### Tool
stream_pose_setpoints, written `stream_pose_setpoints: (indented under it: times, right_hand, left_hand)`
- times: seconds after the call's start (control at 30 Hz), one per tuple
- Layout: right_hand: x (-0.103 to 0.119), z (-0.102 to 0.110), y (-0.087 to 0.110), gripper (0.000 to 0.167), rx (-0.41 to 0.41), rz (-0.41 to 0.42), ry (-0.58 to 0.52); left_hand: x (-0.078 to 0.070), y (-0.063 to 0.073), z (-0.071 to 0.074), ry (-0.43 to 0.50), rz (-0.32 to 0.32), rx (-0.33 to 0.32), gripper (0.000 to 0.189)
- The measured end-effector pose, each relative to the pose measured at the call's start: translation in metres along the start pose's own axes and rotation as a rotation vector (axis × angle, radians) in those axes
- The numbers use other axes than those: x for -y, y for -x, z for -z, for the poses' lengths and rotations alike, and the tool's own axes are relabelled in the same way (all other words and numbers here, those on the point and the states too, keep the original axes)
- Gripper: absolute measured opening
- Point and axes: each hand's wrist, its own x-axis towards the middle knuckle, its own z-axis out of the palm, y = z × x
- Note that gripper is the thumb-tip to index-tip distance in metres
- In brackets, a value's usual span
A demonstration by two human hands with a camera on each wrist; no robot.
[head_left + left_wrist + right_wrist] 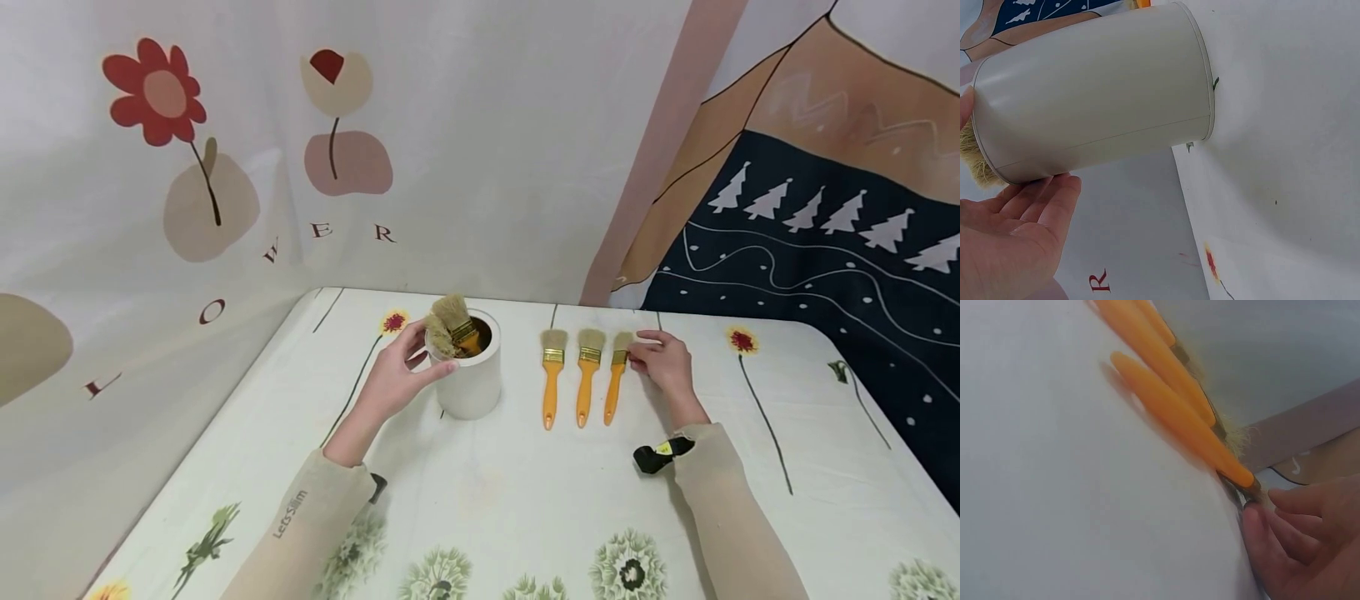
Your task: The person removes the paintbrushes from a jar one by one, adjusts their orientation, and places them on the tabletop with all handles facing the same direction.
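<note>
A white cylindrical pot [468, 387] stands on the table with bristle-up paintbrushes [452, 317] in it. My left hand [397, 375] holds the pot near its rim, thumb in front and fingers along the left side. In the left wrist view those fingers [1054, 200] touch the pot's wall. To the right, three orange-handled paintbrushes lie in a row, bristles away from me: a left one [551, 375], a middle one [588, 375] and a narrower right one [614, 383]. My right hand [663, 367] pinches the right paintbrush at its bristle end, partly hidden by the fingers.
A white cloth with printed flowers covers the table [510, 500]. Behind it hangs a pale printed curtain [487, 167], with a dark tree-patterned part [825, 250] on the right. Black straps [652, 457] show at both sleeve cuffs.
</note>
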Motion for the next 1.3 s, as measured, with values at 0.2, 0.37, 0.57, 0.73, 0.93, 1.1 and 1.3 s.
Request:
stream_pose_setpoints:
  times: [0.2, 0.37, 0.57, 0.73, 0.93, 1.1, 1.3]
  right_hand:
    - [0.0, 0.004, 0.001, 0.043, -0.015, -0.014, -0.019]
    - [0.0, 0.007, 0.004, 0.043, -0.021, -0.029, -0.024]
    - [0.001, 0.011, 0.006, 0.042, -0.022, -0.014, -0.035]
    - [0.007, 0.012, 0.011, 0.042, -0.01, 0.032, -0.046]
    - [0.015, 0.007, 0.019, 0.04, 0.002, 0.111, -0.061]
    - [0.019, 0.0, 0.022, 0.04, 0.019, 0.136, -0.04]
    - [0.027, -0.008, 0.03, 0.039, 0.044, 0.156, -0.038]
  left_hand:
    - [0.0, 0.0, 0.0, -0.006, 0.0, -0.001, 0.078]
    - [0.001, 0.0, 0.0, -0.009, 0.005, 0.003, 0.078]
    - [0.001, -0.001, 0.0, -0.007, 0.009, 0.005, 0.078]
    - [0.002, 0.0, 0.001, -0.005, 0.006, 0.004, 0.078]
    - [0.002, -0.001, 0.001, -0.007, 0.004, 0.005, 0.078]
    - [0.003, -0.001, 0.001, -0.002, 0.004, 0.004, 0.077]
    - [0.002, -0.001, 0.001, -0.001, 0.006, 0.007, 0.078]
